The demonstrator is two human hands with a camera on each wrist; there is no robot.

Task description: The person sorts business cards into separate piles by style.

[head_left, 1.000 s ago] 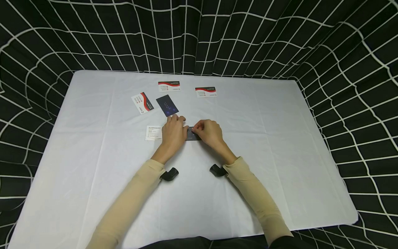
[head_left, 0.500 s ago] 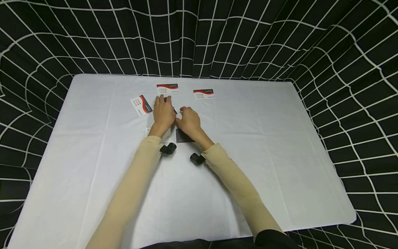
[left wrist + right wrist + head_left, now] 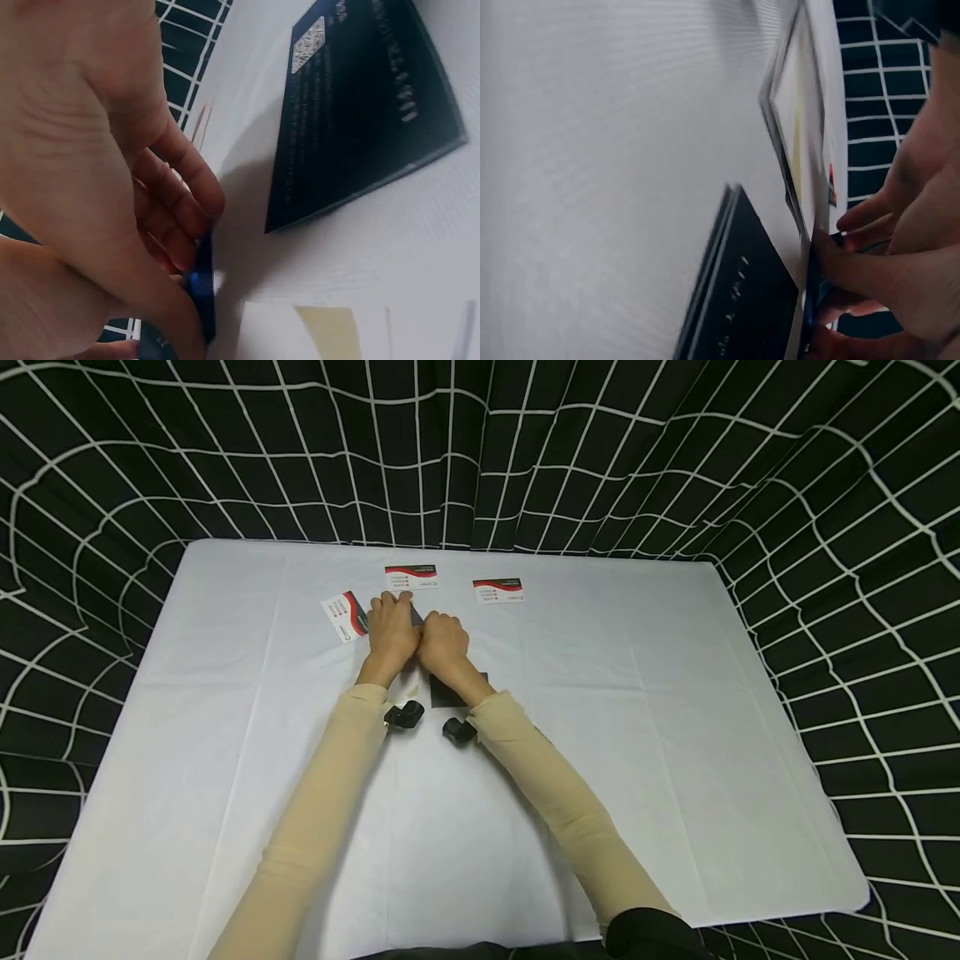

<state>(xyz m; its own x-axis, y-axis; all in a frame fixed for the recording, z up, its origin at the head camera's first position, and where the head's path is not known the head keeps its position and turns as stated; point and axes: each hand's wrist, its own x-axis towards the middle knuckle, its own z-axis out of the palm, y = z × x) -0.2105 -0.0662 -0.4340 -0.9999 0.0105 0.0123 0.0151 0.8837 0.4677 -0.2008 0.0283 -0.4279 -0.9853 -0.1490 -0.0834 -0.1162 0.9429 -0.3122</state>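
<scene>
L hand (image 3: 393, 631) & R hand (image 3: 444, 643) have left black card (image 3: 444, 695) since 1 s ago; both now pinch blue card (image 3: 201, 285) btwn them, so blue's the one being worked. Black's nr R wrist; white card (image 3: 274, 334), nr L wrist, mostly hidden. Red cards: one (image 3: 345, 616) just L of L hand, tight; others (image 3: 411, 577) (image 3: 498, 591) beyond hands.
</scene>
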